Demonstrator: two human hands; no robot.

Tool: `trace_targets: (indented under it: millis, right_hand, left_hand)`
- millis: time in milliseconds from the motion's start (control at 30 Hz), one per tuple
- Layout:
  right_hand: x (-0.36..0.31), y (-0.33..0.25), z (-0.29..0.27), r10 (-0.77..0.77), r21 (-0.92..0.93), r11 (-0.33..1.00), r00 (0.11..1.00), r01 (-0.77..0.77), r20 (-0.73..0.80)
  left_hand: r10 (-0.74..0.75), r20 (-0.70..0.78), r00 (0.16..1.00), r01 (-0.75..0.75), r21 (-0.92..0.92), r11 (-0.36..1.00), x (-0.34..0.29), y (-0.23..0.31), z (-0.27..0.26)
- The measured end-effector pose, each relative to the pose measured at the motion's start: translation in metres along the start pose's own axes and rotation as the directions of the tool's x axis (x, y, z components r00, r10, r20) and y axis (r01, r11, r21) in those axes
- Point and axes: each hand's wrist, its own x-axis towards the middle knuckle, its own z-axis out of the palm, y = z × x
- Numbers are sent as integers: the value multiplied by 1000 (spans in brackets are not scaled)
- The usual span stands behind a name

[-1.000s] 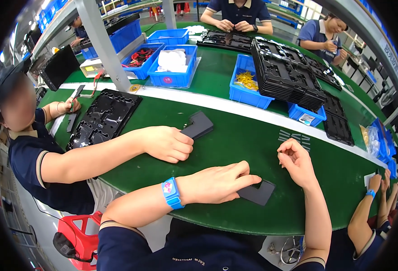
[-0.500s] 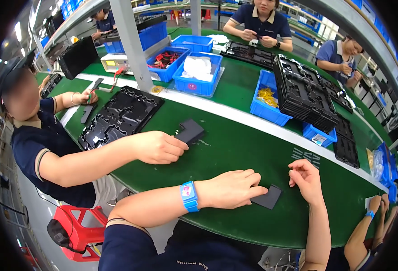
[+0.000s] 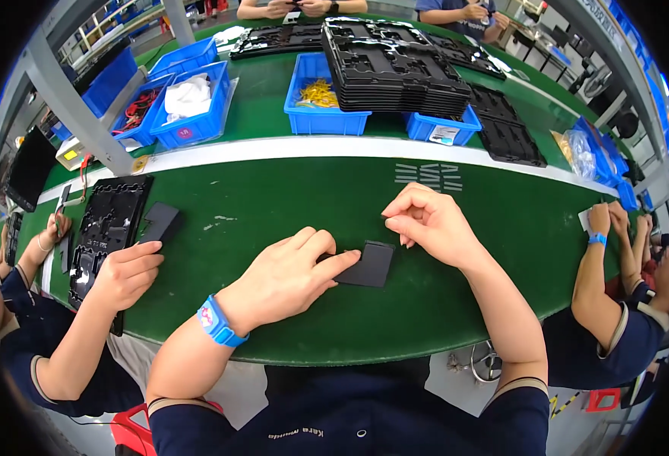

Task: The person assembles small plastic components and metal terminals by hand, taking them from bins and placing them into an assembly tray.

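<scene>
A flat black rectangular piece (image 3: 370, 266) lies on the green tabletop in front of me. My left hand (image 3: 283, 272), wearing a blue wristband (image 3: 219, 321), grips its left side between thumb and fingers. That hand covers the rest of the piece. To the right and slightly above, my right hand (image 3: 434, 226) is raised, thumb and forefinger pinched together. A tiny dark bit shows at its fingertips, too small to name. Beyond this hand, several thin pale strips (image 3: 429, 176) lie in rows on the table.
At left, a co-worker's hand (image 3: 125, 273) holds a black part (image 3: 161, 220) beside a black moulded frame (image 3: 110, 216). Across the white strip stand a blue bin of yellow pieces (image 3: 327, 123) and stacked black frames (image 3: 395, 72). Another person's hands (image 3: 606, 219) are at the right edge.
The view has swung right, so the table and bins sit further left in it. My left hand keeps its grip on the black piece; my right hand stays raised beside it.
</scene>
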Motion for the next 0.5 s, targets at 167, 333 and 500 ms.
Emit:
trace_targets:
  millis: [167, 333, 500]
  right_hand:
    - [-14, -3, 10, -42, -157, 986, 998, 50, 49]
    - [-19, -11, 17, -55, -247, 967, 998, 61, 30]
    - [-20, -16, 18, -31, -320, 947, 999, 38, 26]
  left_hand:
    - [18, -14, 1000, -17, 54, 998, 2, 4, 2]
    - [12, -23, 1000, -10, 87, 996, 2, 9, -1]
    - [16, -29, 999, -13, 93, 996, 3, 8, -1]
